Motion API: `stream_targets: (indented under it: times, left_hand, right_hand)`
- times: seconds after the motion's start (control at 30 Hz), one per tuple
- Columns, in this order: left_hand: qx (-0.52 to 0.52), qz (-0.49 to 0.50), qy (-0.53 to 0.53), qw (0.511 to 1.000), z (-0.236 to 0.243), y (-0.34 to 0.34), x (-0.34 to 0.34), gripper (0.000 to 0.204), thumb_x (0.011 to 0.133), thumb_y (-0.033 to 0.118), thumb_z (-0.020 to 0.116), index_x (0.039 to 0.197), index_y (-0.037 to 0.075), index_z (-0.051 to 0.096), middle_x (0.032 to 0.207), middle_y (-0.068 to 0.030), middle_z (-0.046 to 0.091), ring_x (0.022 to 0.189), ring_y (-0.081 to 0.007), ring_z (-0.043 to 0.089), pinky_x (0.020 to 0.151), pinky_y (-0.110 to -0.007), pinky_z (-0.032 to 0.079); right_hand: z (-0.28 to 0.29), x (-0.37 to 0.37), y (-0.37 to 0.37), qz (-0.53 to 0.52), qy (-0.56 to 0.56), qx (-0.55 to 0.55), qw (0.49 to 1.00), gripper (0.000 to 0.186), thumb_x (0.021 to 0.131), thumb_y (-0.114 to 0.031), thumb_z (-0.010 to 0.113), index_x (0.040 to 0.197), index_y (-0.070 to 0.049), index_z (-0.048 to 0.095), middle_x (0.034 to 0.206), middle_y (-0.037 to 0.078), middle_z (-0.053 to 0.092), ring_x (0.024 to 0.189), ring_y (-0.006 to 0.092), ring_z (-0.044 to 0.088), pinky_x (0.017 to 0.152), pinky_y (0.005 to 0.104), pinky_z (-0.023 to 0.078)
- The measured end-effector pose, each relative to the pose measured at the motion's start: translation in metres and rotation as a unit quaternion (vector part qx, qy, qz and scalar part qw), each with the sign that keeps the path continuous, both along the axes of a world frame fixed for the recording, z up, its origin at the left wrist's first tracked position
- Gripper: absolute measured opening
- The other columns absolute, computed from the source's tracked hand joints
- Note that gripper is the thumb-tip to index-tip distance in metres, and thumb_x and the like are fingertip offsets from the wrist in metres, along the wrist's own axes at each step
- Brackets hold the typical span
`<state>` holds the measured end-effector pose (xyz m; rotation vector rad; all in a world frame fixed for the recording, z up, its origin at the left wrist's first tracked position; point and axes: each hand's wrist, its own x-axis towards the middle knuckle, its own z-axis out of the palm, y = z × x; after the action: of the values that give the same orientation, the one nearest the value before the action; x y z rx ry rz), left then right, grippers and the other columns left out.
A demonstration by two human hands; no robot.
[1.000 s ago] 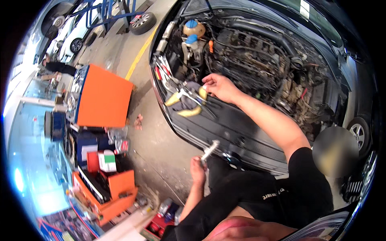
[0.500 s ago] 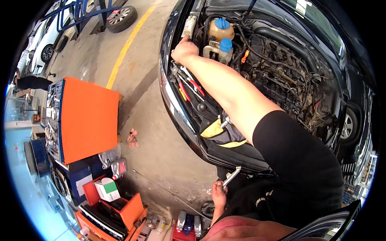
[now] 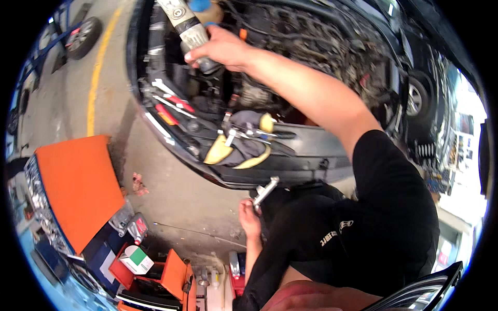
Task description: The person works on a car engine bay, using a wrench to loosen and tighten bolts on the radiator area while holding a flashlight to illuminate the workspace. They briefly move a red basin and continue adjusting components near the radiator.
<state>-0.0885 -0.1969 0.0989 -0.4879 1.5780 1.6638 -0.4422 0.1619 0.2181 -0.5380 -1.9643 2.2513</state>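
My right hand [image 3: 223, 51] reaches over the engine bay, closed round a long off-white tool [image 3: 194, 35] with a dark band and a dark lower end. Its exact kind I cannot make out. Lower down, in front of the bumper, my left hand [image 3: 250, 215] grips a silver wrench [image 3: 266, 192], tilted with its head up. On the front edge of the engine bay lie pliers with red grips [image 3: 181, 103] and other silver hand tools. Beside them rests a pair of grey and yellow gloves [image 3: 244, 142], with metal tools on top.
The dark car's engine [image 3: 316, 46] is exposed. An orange-topped tool cart [image 3: 78, 186] stands to the left. Oil bottles [image 3: 137, 228], a white and green box [image 3: 137, 259] and an orange toolbox [image 3: 176, 277] are at lower left. A thin rod [image 3: 199, 232] lies on the floor, near a crumpled rag [image 3: 138, 185].
My right hand has taken up the off-white tool from the left side of the engine bay and lifted it. The view has swung right. My left hand still holds the wrench.
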Motion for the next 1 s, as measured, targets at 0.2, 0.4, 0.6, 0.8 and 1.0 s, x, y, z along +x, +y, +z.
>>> stream_targets:
  times: [0.2,0.4,0.6,0.8,1.0]
  left_hand:
    - [0.0,-0.059,0.024,0.998,0.005,0.053,0.01,0.022,0.11,0.028,0.05,0.102,0.009,0.057,0.076,0.0012,0.053,0.062,-0.0072,0.048,0.056,-0.024,0.039]
    - [-0.031,-0.136,0.078,0.987,0.005,0.101,0.03,0.022,0.109,0.028,0.05,0.102,0.009,0.057,0.078,0.0012,0.053,0.063,-0.0071,0.049,0.056,-0.025,0.041]
    - [-0.042,-0.143,0.139,0.979,-0.002,0.173,0.05,0.022,0.108,0.031,0.054,0.102,0.01,0.057,0.085,0.0011,0.054,0.065,-0.0066,0.05,0.053,-0.022,0.04]
    - [-0.019,-0.14,0.167,0.976,-0.029,0.223,0.074,0.02,0.108,0.026,0.053,0.104,0.007,0.059,0.085,-0.001,0.057,0.065,-0.0079,0.052,0.055,-0.023,0.041]
    - [0.0,-0.091,0.157,0.983,-0.039,0.225,0.079,0.018,0.108,0.022,0.054,0.104,0.005,0.06,0.082,-0.0004,0.056,0.062,-0.0064,0.05,0.052,-0.023,0.04]
  right_hand:
    - [0.026,0.271,0.131,0.042,-0.113,0.434,0.893,0.079,0.089,-0.041,0.083,0.145,-0.005,0.04,0.128,0.017,0.062,0.122,0.0244,0.06,0.105,0.0369,0.048]
    - [0.016,0.457,0.206,0.107,-0.215,0.414,0.878,0.064,0.083,-0.031,0.085,0.134,-0.012,0.052,0.118,0.016,0.07,0.113,0.0336,0.067,0.098,0.0413,0.052]
    - [-0.041,0.534,0.273,0.184,-0.302,0.445,0.823,0.059,0.081,-0.025,0.085,0.128,-0.012,0.053,0.115,0.016,0.072,0.111,0.0375,0.069,0.096,0.0446,0.053]
    - [-0.117,0.548,0.313,0.202,-0.325,0.405,0.83,0.058,0.081,-0.018,0.084,0.129,-0.012,0.052,0.112,0.011,0.071,0.104,0.0297,0.068,0.094,0.0388,0.051]
    - [-0.161,0.538,0.319,0.222,-0.258,0.254,0.905,0.056,0.083,-0.01,0.083,0.13,-0.01,0.052,0.116,0.007,0.067,0.109,0.0184,0.061,0.097,0.0348,0.047]
